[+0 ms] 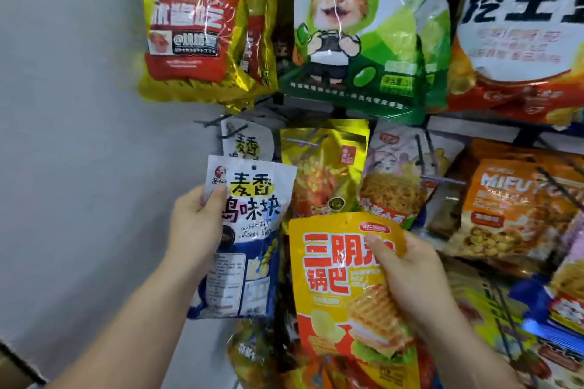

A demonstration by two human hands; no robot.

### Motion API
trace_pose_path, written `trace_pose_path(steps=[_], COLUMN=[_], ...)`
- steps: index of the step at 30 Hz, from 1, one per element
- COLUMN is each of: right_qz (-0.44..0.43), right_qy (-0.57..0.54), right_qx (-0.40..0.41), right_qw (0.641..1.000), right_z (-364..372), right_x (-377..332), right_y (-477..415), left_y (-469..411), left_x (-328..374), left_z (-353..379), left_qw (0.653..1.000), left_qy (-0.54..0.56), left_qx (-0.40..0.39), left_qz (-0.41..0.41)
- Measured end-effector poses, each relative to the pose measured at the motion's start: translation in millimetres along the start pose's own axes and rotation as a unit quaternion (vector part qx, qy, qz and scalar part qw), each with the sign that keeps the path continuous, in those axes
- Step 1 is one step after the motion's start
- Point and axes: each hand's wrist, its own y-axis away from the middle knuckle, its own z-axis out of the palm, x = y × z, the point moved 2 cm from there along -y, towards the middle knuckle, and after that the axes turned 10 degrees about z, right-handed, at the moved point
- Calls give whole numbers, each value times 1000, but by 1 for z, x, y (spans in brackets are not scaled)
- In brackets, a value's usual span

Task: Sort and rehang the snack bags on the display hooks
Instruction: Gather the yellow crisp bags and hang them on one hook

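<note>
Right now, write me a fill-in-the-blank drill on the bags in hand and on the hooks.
1. The left hand grips the CHICKEN bag, whose top half is ___.
2. The right hand grips the sandwich bag, whose top half is ___.
3. The MIFU bag is to the ___ of both hands.
4. The cat bag hangs ___ both held bags.
Missing words: white; yellow; right; above.
</note>
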Motion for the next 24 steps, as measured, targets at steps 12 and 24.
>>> trace_pose_path(steps=[12, 24], right_qz=[23, 33], right_qy=[-38, -56], right_qx=[11, 17], right_qw=[999, 998], right_z=[66, 78], right_x=[-18, -25], right_y=[1, -1], left_y=[-83, -103], left_x=[-22, -36], left_z=[-30, -29], left_qw=[999, 999], left_qy=[28, 53], left_qx=[31, 9], left_qz=[10, 11])
